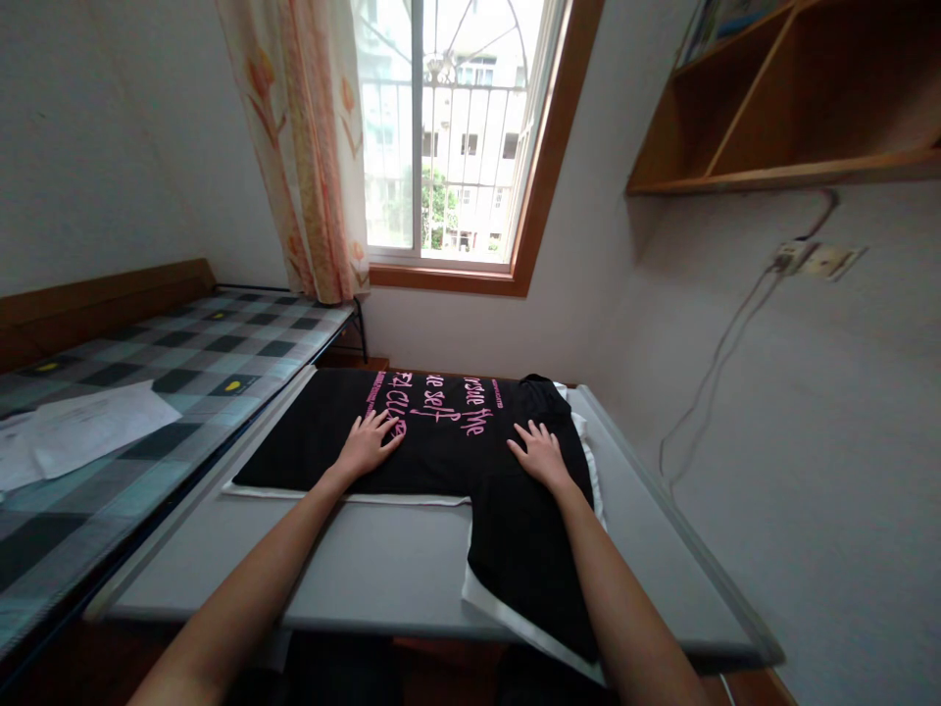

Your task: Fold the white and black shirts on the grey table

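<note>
A black shirt (441, 461) with pink lettering lies spread sideways on a grey table (397, 569), its collar end at the right. One sleeve points toward the table's front edge. White fabric (500, 608) shows from beneath it along the near and right edges. My left hand (369, 443) rests on the shirt's body beside the lettering, fingers spread. Near the collar, my right hand (540, 453) lies on the black cloth, also with its fingers apart. Neither hand grips the fabric.
To the left stands a bed with a checked cover (242, 343) and paper sheets (95, 431) on it. A curtain (309, 147) hangs by the barred window. At the right, a wooden shelf (779, 173) is above a wall socket (819, 260) with hanging cables.
</note>
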Demonstrator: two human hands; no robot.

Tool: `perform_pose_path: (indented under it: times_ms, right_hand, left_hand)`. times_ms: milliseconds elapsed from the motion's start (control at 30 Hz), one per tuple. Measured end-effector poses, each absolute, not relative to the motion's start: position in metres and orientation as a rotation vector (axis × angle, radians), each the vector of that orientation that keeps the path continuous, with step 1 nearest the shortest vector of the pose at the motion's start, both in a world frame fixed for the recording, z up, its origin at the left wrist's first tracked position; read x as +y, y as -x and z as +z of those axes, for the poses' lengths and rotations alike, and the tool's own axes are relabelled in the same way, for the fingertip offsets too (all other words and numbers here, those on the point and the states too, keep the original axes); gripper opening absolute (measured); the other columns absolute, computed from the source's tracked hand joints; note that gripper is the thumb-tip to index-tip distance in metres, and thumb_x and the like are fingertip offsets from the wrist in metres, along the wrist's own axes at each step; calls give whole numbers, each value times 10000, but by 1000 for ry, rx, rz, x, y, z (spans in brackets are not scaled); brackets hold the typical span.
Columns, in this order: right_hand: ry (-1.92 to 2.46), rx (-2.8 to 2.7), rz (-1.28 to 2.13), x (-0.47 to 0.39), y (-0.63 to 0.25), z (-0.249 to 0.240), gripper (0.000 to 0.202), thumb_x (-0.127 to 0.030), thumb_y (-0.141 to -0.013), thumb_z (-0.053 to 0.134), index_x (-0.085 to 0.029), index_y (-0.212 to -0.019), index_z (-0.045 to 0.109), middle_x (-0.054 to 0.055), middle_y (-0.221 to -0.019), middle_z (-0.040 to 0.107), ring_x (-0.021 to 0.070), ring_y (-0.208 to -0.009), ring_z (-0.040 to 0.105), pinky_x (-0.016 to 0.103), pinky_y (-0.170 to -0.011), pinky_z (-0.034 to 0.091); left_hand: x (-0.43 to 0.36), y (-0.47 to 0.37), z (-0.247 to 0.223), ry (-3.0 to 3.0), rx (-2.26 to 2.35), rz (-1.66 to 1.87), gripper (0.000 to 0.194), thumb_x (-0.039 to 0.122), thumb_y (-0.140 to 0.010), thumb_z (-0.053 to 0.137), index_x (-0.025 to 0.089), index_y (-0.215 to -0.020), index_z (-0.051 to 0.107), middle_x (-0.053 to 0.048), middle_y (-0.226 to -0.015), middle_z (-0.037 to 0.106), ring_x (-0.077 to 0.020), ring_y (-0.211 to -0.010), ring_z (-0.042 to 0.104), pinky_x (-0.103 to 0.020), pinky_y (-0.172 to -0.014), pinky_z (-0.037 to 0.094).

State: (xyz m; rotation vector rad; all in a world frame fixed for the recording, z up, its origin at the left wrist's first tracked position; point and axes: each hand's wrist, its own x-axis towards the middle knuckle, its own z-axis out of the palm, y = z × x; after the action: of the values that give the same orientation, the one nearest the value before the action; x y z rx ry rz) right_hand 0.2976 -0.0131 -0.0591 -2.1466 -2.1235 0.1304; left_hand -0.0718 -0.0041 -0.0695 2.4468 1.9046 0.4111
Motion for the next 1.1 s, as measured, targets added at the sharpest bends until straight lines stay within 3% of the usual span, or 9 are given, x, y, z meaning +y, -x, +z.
perform_pose_path:
  times_ms: [600, 833, 1100]
  right_hand:
    - [2154, -2130, 123, -13, -298, -59, 573, -511, -950, 370, -239, -1453, 404, 123, -1549, 289, 306, -1429, 215, 460, -1128, 187]
    - [2160, -2140, 117, -12, -298, -60, 580, -520, -948, 362, -241, -1456, 398, 118, -1548, 292, 306, -1427, 220, 467, -1123, 195]
    - [2149, -2139, 110, -12, -299, -61, 574, -517, -948, 369, -244, -1451, 406, 119, -1548, 294, 308, -1425, 227, 466, -1124, 195]
  left_hand:
    - [-5, 72, -69, -2440, 1912, 396, 559, 573, -922, 366, 266, -1368, 505, -60, -1490, 418, -289, -1403, 307, -500, -1149, 206]
    - [-12, 68, -63, -2358, 2117, 549, 695, 581, -899, 396, 208, -1481, 319, -100, -1528, 343, -295, -1423, 253, -501, -1155, 198]
    - [-10, 73, -64, -2193, 2229, 376, 631, 618, -894, 349, 241, -1379, 493, -88, -1498, 399, -348, -1402, 280, -597, -1126, 185]
